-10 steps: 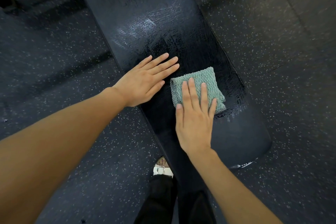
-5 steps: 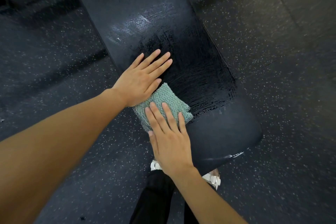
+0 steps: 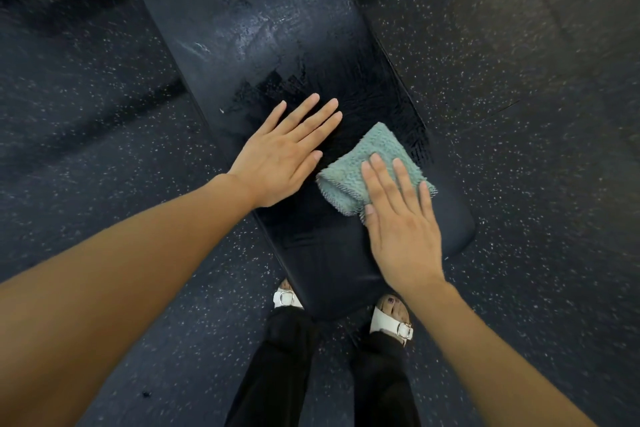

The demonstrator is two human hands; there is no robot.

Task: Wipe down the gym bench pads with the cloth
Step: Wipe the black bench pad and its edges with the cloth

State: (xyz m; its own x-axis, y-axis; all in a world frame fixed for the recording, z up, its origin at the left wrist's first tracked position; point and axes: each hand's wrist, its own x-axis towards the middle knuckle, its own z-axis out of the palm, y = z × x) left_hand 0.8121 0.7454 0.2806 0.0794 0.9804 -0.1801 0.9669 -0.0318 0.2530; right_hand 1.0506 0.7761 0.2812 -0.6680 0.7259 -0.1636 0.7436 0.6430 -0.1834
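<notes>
Speckled dark rubber floor [image 3: 86, 166] surrounds the black padded surface [image 3: 263, 45] (wet streaks gleam across it). On it the left hand [image 3: 277, 166] lies flat, fingers straight, holding nothing. Just beside it, the right hand [image 3: 401, 236] presses straight fingers onto the folded teal cloth [image 3: 346, 177] near the surface's right edge.

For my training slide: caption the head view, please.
Right hand presses a folded teal cloth onto the black bench pad while the left hand rests flat beside it.
</notes>
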